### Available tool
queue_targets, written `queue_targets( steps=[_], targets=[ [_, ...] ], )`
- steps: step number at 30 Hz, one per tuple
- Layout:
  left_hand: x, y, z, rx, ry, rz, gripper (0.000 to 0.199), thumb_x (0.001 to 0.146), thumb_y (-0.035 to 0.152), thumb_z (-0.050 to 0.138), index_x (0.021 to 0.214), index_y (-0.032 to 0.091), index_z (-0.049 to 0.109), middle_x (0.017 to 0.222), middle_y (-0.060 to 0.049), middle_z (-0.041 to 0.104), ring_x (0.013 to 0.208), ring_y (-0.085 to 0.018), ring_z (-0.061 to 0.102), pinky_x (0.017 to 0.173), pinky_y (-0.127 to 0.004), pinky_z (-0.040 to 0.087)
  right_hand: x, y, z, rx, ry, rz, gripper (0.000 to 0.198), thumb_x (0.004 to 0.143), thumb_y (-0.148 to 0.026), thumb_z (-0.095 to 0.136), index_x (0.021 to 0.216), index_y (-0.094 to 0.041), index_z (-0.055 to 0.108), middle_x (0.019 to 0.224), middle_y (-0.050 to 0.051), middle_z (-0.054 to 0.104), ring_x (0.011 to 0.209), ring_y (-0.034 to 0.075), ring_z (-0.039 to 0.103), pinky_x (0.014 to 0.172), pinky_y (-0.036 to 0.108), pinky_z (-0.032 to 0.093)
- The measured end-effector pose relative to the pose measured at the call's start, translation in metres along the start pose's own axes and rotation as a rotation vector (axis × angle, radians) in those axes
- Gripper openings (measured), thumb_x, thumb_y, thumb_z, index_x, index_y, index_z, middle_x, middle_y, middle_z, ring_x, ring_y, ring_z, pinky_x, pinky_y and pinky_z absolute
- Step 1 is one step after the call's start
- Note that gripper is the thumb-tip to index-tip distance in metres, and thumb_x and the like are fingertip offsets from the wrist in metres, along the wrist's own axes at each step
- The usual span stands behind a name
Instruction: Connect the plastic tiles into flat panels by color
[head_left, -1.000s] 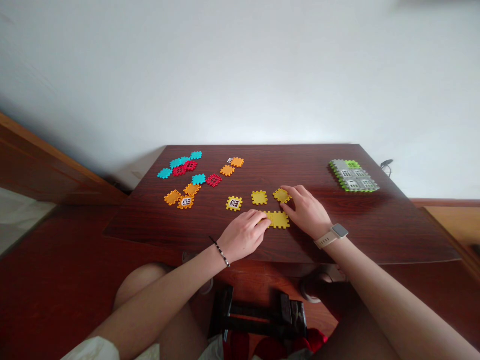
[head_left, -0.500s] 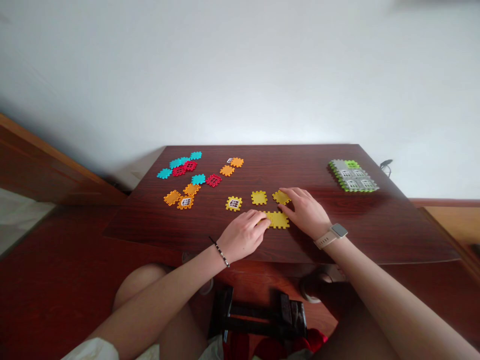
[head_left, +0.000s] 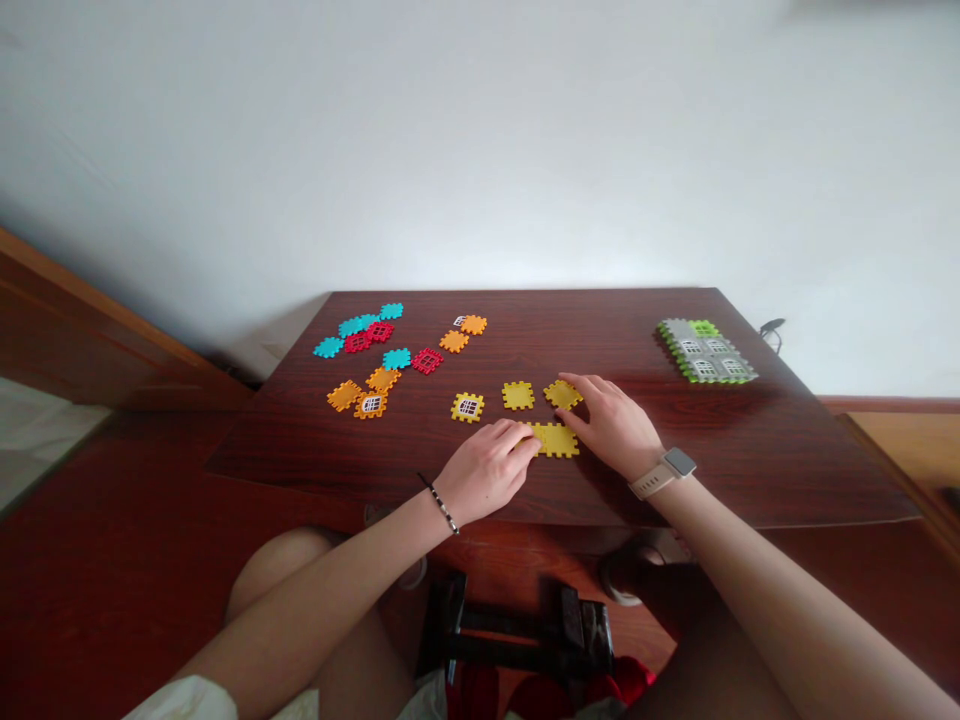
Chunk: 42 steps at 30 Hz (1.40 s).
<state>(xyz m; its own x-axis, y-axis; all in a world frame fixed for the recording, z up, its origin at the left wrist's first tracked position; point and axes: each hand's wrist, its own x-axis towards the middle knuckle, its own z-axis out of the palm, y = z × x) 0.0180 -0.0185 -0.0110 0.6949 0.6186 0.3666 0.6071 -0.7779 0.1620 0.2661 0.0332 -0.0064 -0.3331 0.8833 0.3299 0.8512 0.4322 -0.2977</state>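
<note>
My left hand has its fingers closed on the left end of a pair of joined yellow interlocking tiles lying flat on the table; its fingertips cover part of that end. Just behind the pair, my right hand rests with thumb and index finger apart, around the right side of a loose yellow tile. Whether the fingertips press on that tile is hard to see. To its left lie another plain yellow tile and a yellow tile with a white window.
On the dark wooden table, orange tiles, red tiles and blue tiles lie scattered at left. A grey and green assembled tile block sits at the right. A white wall rises behind the table.
</note>
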Motion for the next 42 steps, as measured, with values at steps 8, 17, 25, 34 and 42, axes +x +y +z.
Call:
queue_targets(
  steps=[8,17,25,34,42],
  targets=[
    [0.000,-0.001,0.001,0.008,-0.003,0.005,0.022,0.107,0.013,0.050,0.122,0.016,0.066,0.119,-0.010,0.068,0.115,-0.026,0.065,0.106,-0.044,0.059,0.003,-0.009,-0.005,0.285,0.067,0.101,0.046,0.099,-0.036,0.068,0.143,-0.023,0.063,0.138,0.012,0.074,0.115,0.031,0.076,0.098,0.047,0.063],
    [0.000,0.000,0.000,0.001,-0.016,-0.006,0.023,0.107,0.013,0.051,0.123,0.019,0.067,0.119,-0.010,0.069,0.114,-0.025,0.065,0.104,-0.045,0.060,0.010,-0.009,-0.009,1.385,0.030,0.563,0.034,0.097,-0.051,0.073,0.117,-0.024,0.076,0.127,0.009,0.080,0.110,0.027,0.079,0.108,0.044,0.062],
    [0.000,0.000,0.000,-0.002,-0.018,0.002,0.023,0.107,0.013,0.051,0.123,0.017,0.066,0.120,-0.010,0.069,0.115,-0.025,0.065,0.106,-0.044,0.059,0.012,-0.003,-0.004,1.560,0.049,0.781,0.014,0.096,-0.036,0.076,0.099,-0.022,0.076,0.113,0.009,0.083,0.090,0.019,0.080,0.084,0.029,0.069],
    [0.000,-0.001,0.000,0.006,-0.024,0.034,0.026,0.104,0.009,0.054,0.126,0.015,0.066,0.121,-0.010,0.069,0.112,-0.025,0.064,0.105,-0.043,0.060,0.008,-0.008,-0.009,1.491,-0.036,0.737,0.022,0.083,-0.037,0.090,0.097,-0.025,0.078,0.109,0.003,0.081,0.089,0.014,0.074,0.081,0.019,0.063],
    [-0.001,-0.001,0.000,-0.037,0.010,0.040,0.025,0.104,0.009,0.053,0.124,0.018,0.067,0.122,-0.010,0.070,0.114,-0.025,0.066,0.106,-0.043,0.061,0.007,-0.008,-0.010,1.462,-0.028,0.696,0.033,0.079,-0.046,0.093,0.103,-0.027,0.079,0.111,0.001,0.080,0.097,0.014,0.073,0.084,0.019,0.061]
  ],
)
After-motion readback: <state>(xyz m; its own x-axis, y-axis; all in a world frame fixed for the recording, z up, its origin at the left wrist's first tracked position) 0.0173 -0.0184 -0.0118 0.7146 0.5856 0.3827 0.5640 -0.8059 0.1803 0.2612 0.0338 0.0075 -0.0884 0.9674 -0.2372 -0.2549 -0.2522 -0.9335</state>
